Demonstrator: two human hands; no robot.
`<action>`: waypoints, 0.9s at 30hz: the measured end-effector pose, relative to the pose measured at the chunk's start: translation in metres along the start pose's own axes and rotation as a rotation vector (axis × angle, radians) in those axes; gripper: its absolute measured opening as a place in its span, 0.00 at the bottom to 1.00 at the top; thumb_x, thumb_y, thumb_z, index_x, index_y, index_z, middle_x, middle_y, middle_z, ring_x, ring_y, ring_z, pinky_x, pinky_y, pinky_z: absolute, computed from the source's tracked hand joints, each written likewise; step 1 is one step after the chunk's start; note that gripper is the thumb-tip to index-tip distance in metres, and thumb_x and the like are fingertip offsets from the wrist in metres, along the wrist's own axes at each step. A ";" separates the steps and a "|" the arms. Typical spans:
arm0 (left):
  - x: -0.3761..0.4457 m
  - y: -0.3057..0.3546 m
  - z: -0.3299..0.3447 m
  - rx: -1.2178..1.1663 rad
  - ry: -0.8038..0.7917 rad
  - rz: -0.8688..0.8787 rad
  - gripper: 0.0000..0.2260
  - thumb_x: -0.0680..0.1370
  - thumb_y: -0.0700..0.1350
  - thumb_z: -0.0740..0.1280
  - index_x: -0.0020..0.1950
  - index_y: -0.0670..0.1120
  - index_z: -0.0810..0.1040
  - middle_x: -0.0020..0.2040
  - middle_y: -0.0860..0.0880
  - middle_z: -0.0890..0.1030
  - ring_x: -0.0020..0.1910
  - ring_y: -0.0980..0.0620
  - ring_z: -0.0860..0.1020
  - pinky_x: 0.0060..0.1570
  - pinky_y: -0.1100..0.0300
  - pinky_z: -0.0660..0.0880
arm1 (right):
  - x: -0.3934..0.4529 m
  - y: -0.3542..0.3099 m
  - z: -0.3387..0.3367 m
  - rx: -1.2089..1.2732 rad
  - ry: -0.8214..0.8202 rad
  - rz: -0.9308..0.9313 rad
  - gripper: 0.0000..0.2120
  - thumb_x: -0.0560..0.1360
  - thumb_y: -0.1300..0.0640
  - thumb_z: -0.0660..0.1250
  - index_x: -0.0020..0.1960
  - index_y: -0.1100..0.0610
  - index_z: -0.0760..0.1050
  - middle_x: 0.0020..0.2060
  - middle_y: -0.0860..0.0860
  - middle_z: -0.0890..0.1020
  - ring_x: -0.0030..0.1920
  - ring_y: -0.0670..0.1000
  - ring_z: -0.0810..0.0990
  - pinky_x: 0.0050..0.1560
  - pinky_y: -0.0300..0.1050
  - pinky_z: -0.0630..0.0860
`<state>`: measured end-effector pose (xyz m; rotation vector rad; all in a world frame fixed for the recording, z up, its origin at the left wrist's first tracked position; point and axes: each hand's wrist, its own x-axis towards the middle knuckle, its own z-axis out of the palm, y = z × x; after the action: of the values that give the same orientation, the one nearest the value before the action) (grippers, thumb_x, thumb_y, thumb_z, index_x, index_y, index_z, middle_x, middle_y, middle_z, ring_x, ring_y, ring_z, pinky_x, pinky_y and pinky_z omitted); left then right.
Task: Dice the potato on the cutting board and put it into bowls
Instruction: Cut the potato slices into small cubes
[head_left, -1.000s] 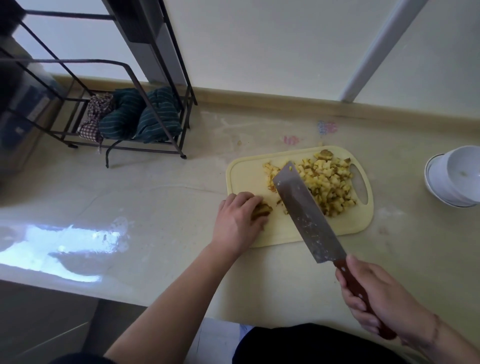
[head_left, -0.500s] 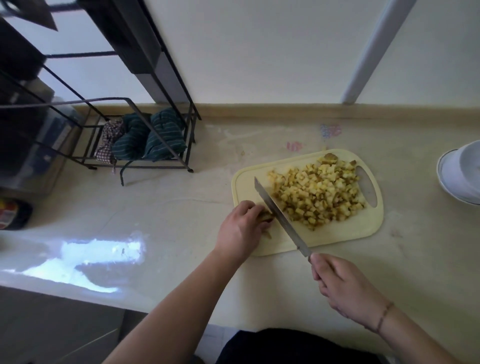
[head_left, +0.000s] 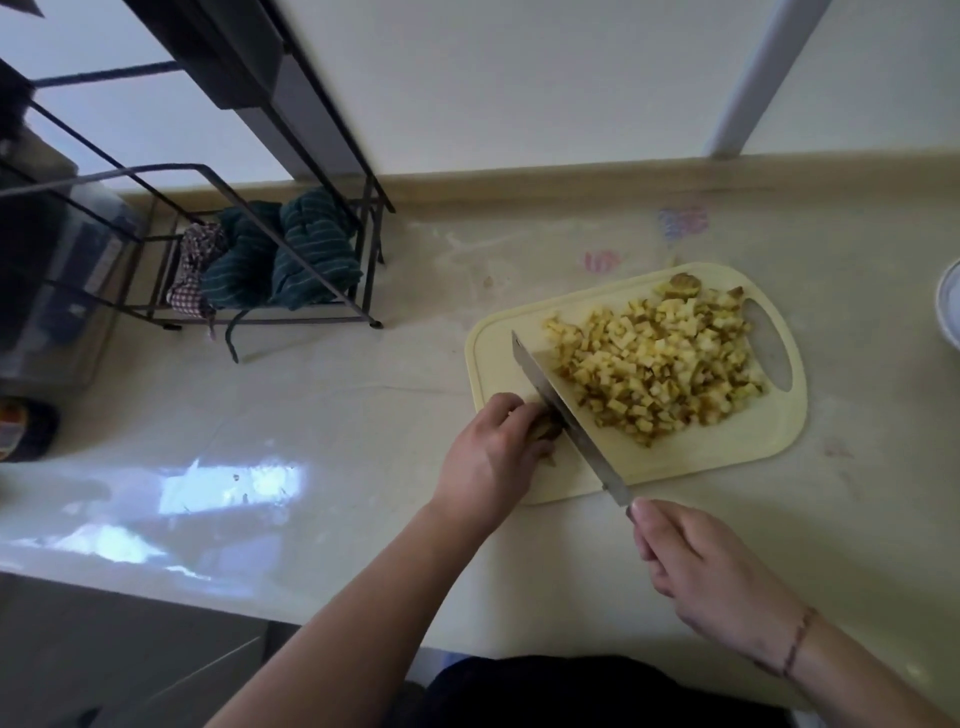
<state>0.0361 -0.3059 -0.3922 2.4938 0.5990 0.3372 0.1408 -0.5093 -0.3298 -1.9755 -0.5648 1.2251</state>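
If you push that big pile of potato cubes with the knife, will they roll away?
Probably not far: the potato cubes are small, flat-sided pieces heaped loosely on the cutting board, so they would likely slide and tumble apart. A few might spill over the board's low edge. Their cut faces look moist, so some may stick to the knife.

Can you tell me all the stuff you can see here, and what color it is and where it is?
cutting board: one, pale yellow, on the counter at right
diced potato: one pile, yellow with brown skin, on the board's far half
potato piece: one, brownish, at the board's near left edge, under the left fingers
knife: one, steel blade, edge down on the board beside the potato piece
bowl: one, white, cut off at the right edge
wire rack: one, black, far left of the counter
cloths: a bundle, dark green striped and checked, in the rack
counter: one, glossy cream
left hand: holds the potato piece
right hand: grips the knife handle
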 end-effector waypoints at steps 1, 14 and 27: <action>0.000 0.001 0.000 0.007 0.003 0.001 0.17 0.71 0.40 0.79 0.59 0.41 0.83 0.50 0.44 0.80 0.41 0.44 0.81 0.39 0.56 0.79 | 0.000 0.001 0.000 0.001 0.001 -0.001 0.29 0.73 0.30 0.51 0.36 0.57 0.68 0.22 0.46 0.68 0.24 0.42 0.65 0.26 0.33 0.61; 0.000 -0.007 -0.006 0.045 0.047 0.288 0.07 0.74 0.34 0.74 0.51 0.39 0.85 0.51 0.43 0.83 0.47 0.41 0.81 0.47 0.51 0.79 | -0.012 -0.007 0.003 -0.018 0.013 -0.044 0.27 0.70 0.27 0.50 0.39 0.51 0.69 0.23 0.47 0.69 0.26 0.44 0.66 0.31 0.48 0.66; 0.003 -0.005 0.000 -0.083 0.101 0.220 0.07 0.72 0.31 0.75 0.48 0.39 0.86 0.52 0.45 0.85 0.49 0.45 0.82 0.53 0.59 0.78 | -0.005 -0.007 0.006 -0.117 0.036 -0.019 0.31 0.71 0.25 0.45 0.35 0.50 0.68 0.27 0.51 0.74 0.28 0.47 0.72 0.35 0.47 0.71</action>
<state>0.0367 -0.3007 -0.3950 2.4779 0.3419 0.5624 0.1337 -0.5062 -0.3232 -2.0800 -0.6489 1.1657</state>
